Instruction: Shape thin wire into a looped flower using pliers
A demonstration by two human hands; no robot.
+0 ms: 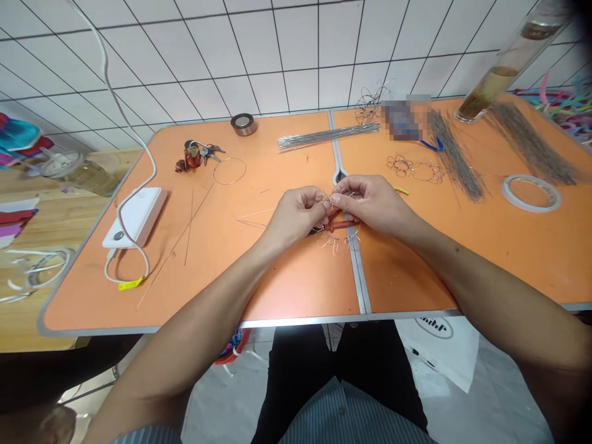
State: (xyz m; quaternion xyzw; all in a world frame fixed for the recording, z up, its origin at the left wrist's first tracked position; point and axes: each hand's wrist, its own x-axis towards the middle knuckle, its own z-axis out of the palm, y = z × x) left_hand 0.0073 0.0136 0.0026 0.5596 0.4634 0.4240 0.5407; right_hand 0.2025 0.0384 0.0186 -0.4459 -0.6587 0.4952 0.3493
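Observation:
Over the middle seam of the orange table, my left hand (pixel 300 213) pinches a thin wire ring (pixel 338 242) that has short wire ends bent out around its rim. My right hand (pixel 370 200) closes its thumb and fingers on the far side of the same ring, its fingertips almost touching the left ones. Beneath the hands lie red-handled pliers (pixel 343 226), partly covered by the ring and fingers. Exactly how the wire runs between the fingertips is too fine to make out.
On the orange table (pixel 287 283) lie a white power bank (pixel 134 216) with a cable, keys (pixel 210 150), a plain wire hoop (pixel 230 171), brown tape (pixel 243 124), a bundle of straight wires (pixel 328 135), dark wire bundles (pixel 456 154), a white tape roll (pixel 531 193) and a glass tube (pixel 497 80).

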